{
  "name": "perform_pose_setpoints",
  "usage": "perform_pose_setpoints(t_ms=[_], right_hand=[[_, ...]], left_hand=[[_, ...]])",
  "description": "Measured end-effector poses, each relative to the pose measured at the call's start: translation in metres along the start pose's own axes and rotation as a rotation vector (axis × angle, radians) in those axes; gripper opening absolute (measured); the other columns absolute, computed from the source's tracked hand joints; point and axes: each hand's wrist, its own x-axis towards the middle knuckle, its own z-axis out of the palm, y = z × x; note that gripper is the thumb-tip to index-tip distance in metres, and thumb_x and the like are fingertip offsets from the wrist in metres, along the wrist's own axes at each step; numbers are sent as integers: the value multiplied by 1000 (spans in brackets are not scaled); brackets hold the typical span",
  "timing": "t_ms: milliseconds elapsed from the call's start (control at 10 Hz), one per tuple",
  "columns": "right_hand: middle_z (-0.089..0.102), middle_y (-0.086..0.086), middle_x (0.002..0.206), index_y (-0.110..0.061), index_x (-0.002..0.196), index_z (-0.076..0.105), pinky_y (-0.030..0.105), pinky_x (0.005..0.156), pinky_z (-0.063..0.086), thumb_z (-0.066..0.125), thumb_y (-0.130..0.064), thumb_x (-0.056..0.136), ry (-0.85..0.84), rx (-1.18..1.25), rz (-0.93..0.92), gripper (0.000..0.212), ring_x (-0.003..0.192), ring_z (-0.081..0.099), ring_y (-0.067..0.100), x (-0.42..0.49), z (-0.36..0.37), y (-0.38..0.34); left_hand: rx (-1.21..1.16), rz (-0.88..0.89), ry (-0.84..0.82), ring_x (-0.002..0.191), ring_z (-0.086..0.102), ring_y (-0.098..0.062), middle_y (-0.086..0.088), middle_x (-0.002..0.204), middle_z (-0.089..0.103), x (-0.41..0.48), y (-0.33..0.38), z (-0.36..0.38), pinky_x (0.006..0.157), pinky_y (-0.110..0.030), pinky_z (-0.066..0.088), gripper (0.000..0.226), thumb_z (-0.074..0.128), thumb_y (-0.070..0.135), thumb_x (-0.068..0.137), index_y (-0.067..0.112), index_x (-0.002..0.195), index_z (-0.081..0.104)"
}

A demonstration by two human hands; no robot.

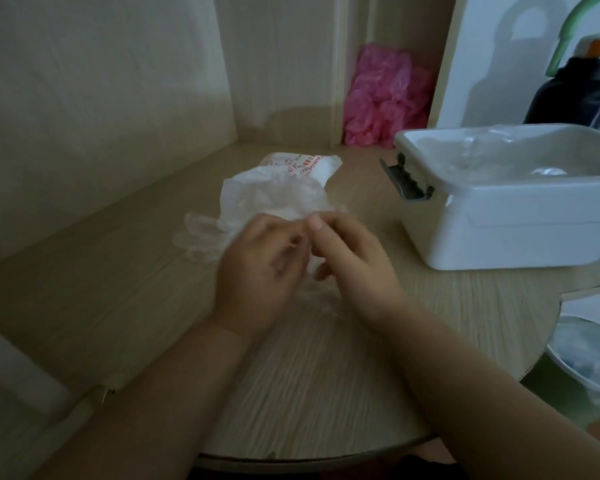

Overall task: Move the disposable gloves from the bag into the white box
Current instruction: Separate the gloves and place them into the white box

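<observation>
A clear plastic bag (274,188) with red print lies on the wooden table, and thin clear gloves (198,233) spill from it to the left. My left hand (257,275) and my right hand (347,258) meet just in front of the bag, fingers curled, pinching clear glove film (317,292) between them. The white box (520,226) stands open to the right, with clear gloves (482,154) lying inside it.
Pink plastic bags (381,98) are heaped in the back corner. A dark bottle (579,95) with a green handle stands behind the box. A grey latch (407,181) hangs on the box's left side. A bin (589,358) sits below the table's right edge.
</observation>
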Motion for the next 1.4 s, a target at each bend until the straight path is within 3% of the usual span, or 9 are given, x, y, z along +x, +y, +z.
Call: perform_pose_setpoints(t_ms=[200, 300, 400, 500, 700, 800, 1000, 1200, 1400], right_hand=[[62, 5, 73, -11, 78, 63, 34, 67, 47, 52, -21, 95, 182, 346, 214, 22, 72, 56, 22, 11, -8, -4], [62, 6, 74, -5, 82, 60, 29, 66, 51, 42, -20, 96, -40, 779, 340, 27, 68, 61, 19, 12, -20, -12], [62, 7, 82, -4, 88, 65, 31, 75, 50, 43, -18, 89, -206, 792, 418, 26, 75, 61, 18, 1, -27, -28], [64, 9, 85, -2, 90, 67, 32, 78, 52, 50, -17, 82, -232, 760, 429, 24, 79, 62, 21, 4, -32, -48], [66, 3, 68, -8, 71, 68, 27, 67, 54, 42, -19, 89, -283, 836, 273, 34, 61, 65, 15, 20, -50, -115], [62, 4, 75, -8, 82, 63, 26, 68, 54, 43, -20, 90, -202, 773, 244, 25, 69, 62, 16, 29, -76, -146], [56, 4, 69, -12, 75, 54, 27, 52, 50, 51, -10, 92, 387, -98, 165, 17, 56, 54, 15, 55, -135, -144], [48, 6, 65, -9, 73, 50, 28, 50, 44, 46, -16, 94, 554, -642, 226, 22, 54, 47, 19, 72, -203, -138], [58, 17, 109, -1, 115, 53, 32, 73, 40, 44, -21, 98, 540, -1142, 365, 28, 94, 55, 33, 74, -244, -126]], left_hand=[[-155, -71, 30, 77, 57, -2, 2, 90, 63, 0, 3, -5, 64, -9, 42, 27, 50, 24, 88, 13, 100, 71], [-356, -511, 94, 100, 52, 10, 13, 117, 55, 7, 6, -7, 73, -3, 40, 35, 56, 42, 81, 34, 115, 56], [-656, -803, -81, 125, 49, -7, 12, 141, 47, 17, 2, -7, 103, -32, 43, 90, 58, 70, 62, 32, 142, 38], [-976, -880, -212, 105, 65, -11, 8, 120, 66, 32, 7, -5, 86, -39, 53, 94, 71, 65, 61, 25, 141, 42], [-1102, -882, -343, 124, 51, -14, 9, 126, 62, 70, 20, 2, 111, -45, 30, 58, 66, 63, 66, 40, 120, 62], [-1298, -887, -263, 89, 56, -18, -7, 94, 55, 96, 34, 13, 80, -28, 51, 30, 74, 38, 74, 18, 96, 67], [-1074, -946, -81, 58, 56, -4, 1, 66, 61, 145, 34, 33, 44, -13, 43, 15, 65, 25, 89, 11, 87, 62], [-417, -933, 75, 83, 57, -20, 0, 85, 61, 169, 35, 65, 63, -27, 43, 12, 62, 21, 86, 16, 97, 63], [-329, -188, -313, 98, 61, -12, 14, 99, 64, 181, 93, 90, 88, -29, 47, 18, 65, 27, 87, 32, 104, 65]])
